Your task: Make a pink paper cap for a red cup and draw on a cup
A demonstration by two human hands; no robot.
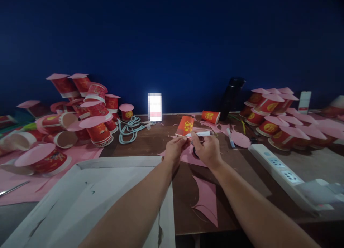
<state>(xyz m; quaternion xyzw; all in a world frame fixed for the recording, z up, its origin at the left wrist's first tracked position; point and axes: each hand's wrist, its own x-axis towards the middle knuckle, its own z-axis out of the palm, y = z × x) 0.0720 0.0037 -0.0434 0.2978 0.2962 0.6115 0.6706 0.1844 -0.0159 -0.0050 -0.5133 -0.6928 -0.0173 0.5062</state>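
My left hand (175,150) is closed on a red paper cup (185,126) with yellow print, held up over the brown table (150,142) with its rim toward me. My right hand (206,150) grips a white marker pen (201,134), lying crosswise with its tip against the cup's lower edge. Beneath both hands lies a pink paper sheet (189,156). A pink paper offcut (208,199) rests on the table between my forearms.
Piles of red cups capped with pink paper discs stand at the left (91,112) and right (271,119). One cup lies on its side (211,116). Also here: a coiled pale cable (130,128), a lit phone (155,107), a white power strip (279,169), a second pen (230,137), and a white board (88,194).
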